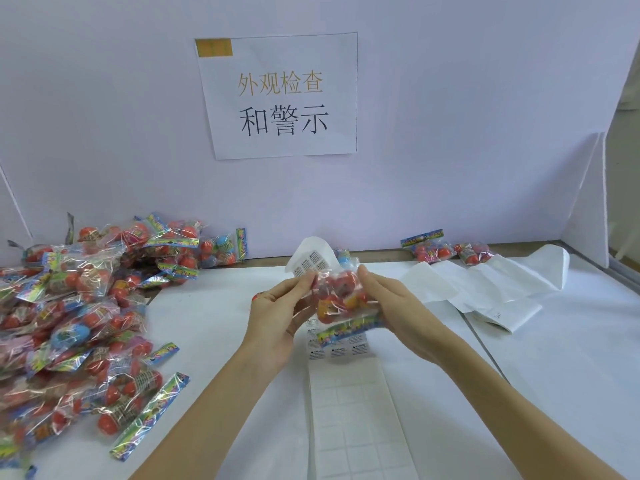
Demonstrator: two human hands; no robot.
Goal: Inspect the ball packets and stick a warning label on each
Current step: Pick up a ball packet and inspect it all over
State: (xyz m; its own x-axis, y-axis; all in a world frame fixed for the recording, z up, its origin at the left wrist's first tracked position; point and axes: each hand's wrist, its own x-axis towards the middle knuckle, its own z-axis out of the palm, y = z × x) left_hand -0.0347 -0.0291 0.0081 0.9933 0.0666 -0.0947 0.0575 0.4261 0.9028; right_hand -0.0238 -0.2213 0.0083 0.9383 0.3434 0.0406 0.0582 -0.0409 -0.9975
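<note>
White desk (pixel 519 393) against a pale partition wall, with a paper sign (pixel 280 95) bearing printed characters taped above the work area.

Held above the label sheet (pixel 349 393), at the desk's middle: one ball packet (pixel 341 299), clear film with red balls inside and a yellow one low down. Long axis roughly vertical in view, leaning a little; colourful header strip at the near, lower end, pointing toward the person; sealed plain end pointing away, toward the wall.

Left hand (pixel 277 317) curled, pinching the packet's left edge between thumb and fingertips, just left of the label sheet. Right hand (pixel 388 306) gripping the packet's right side, thumb on top, fingers wrapped beneath.

Label sheet lying flat, long axis running from the near edge toward the wall; near part stripped to empty squares, printed warning labels (pixel 341 348) left directly below the packet, far end curling up behind the hands.

Far left of the label sheet: large heap of packets (pixel 86 306), jumbled at all angles. Right of it, near the wall: two packets (pixel 446 251) side by side, with crumpled used backing paper (pixel 491 285) just in front of them.
</note>
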